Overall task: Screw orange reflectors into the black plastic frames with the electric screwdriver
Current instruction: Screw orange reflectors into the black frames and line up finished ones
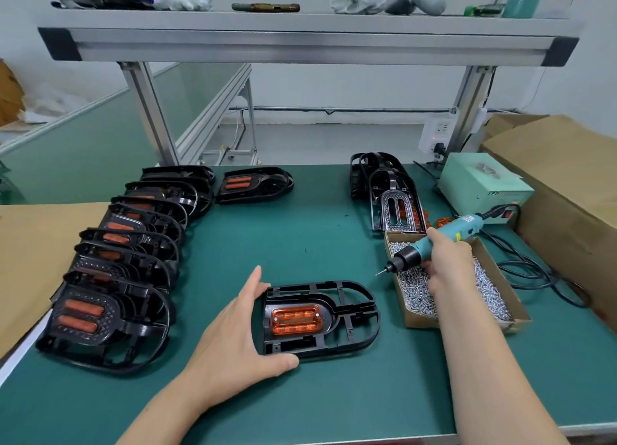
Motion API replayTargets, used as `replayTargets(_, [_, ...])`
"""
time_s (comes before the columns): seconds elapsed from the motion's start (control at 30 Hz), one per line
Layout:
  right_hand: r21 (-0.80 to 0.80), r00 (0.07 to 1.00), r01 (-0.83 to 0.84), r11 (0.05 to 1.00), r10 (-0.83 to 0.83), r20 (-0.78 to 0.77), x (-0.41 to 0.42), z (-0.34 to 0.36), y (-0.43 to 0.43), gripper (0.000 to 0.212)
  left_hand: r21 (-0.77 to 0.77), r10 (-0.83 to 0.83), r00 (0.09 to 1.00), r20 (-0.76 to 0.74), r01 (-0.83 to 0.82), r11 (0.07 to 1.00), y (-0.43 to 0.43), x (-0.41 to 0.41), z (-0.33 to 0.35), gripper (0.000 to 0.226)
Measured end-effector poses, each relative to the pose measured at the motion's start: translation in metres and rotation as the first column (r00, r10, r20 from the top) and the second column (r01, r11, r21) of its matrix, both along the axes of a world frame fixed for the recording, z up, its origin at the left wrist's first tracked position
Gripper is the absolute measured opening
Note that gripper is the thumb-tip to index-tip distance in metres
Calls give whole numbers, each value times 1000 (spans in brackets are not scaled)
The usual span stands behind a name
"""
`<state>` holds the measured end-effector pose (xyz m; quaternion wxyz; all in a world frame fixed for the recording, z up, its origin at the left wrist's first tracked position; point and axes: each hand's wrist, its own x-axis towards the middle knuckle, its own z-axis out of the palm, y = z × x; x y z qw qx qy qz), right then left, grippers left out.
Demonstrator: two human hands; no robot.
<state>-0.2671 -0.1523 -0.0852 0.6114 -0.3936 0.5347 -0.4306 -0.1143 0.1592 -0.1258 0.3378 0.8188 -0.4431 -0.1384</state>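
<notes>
**Operator:** How far along am I?

**Observer:** Part-way, I'd say. A row of black frames (113,277), orange showing in most, leans overlapped along your left, and one more lies flat at the back. They look finished. A stack of black frames (384,184) stands at the rear right; the front one shows a silvery perforated insert, and loose orange pieces lie beside it, so there's work left.

**Operator:** And the one in hand?

**Observer:** The black ribbed plastic frame (354,314) lies flat on the matte green mat (300,237), right in front of you. The glossy, translucent orange reflector (295,319) sits in its rounded end. There are two pale spots on it, but I can't tell whether they're screws or bare holes.

**Operator:** My hands?

**Observer:** Your left hand (233,331) is spread in a wide C. The thumb is on the near edge and the forefinger at the far corner, clamping the frame's end between them. Your right hand (447,264) is wrapped round the teal electric screwdriver (467,226), which hangs over the shallow cardboard tray (414,321) of small silvery screws (414,294). The bit points toward the frame but is well clear of it, and I can't tell whether it carries a screw.
</notes>
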Motion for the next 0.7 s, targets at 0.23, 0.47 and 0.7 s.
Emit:
replayTargets(0.23, [-223, 971, 49, 974, -99, -217, 5, -5, 9, 57, -83, 33, 999, -27, -35, 996, 1, -4, 3, 126])
replayTargets(0.47, [-408, 931, 10, 913, -158, -330, 7, -13, 14, 66, -253, 105, 982, -158, -143, 957, 7, -4, 7, 115])
replayTargets(0.7, [-506, 919, -44, 862, -164, -360, 7, -9, 22, 70, -352, 147, 958, -246, -230, 907, 5, 0, 4, 112])
